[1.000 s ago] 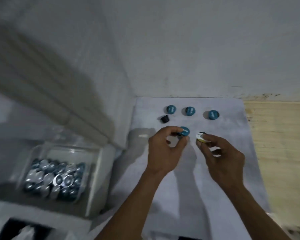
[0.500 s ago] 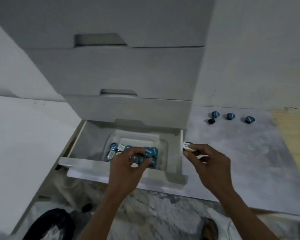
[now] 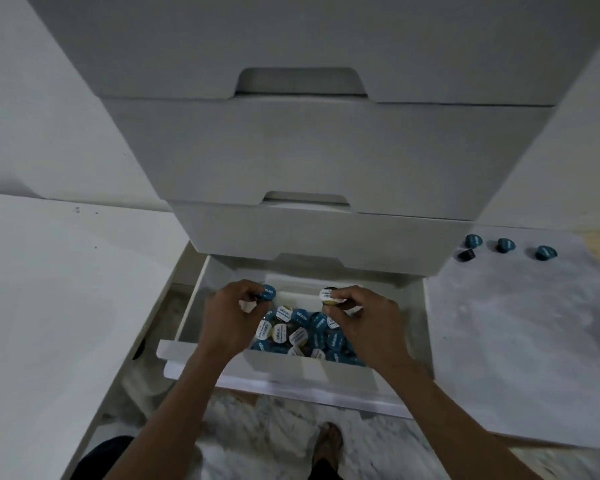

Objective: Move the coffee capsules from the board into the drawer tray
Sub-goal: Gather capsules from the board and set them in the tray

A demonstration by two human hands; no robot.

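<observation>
My left hand point(image 3: 230, 313) pinches a blue-lidded capsule point(image 3: 266, 293) over the open bottom drawer. My right hand point(image 3: 364, 315) pinches a white-and-yellow capsule point(image 3: 330, 296) beside it, also above the drawer. Under both hands the drawer tray point(image 3: 293, 296) holds a heap of several blue and white capsules point(image 3: 300, 332). On the grey board point(image 3: 520, 334) to the right, three blue capsules point(image 3: 506, 244) and one black capsule point(image 3: 466, 255) stand near its far edge.
The white drawer front point(image 3: 284, 377) juts out toward me. Two shut drawers point(image 3: 309, 157) rise above it. A white surface point(image 3: 49, 306) lies to the left. Marbled floor point(image 3: 264, 431) and my foot point(image 3: 329, 441) show below.
Both hands travelled left from the board with their capsules and now hover over the tray. My right hand crossed the drawer's right wall in the last half second.
</observation>
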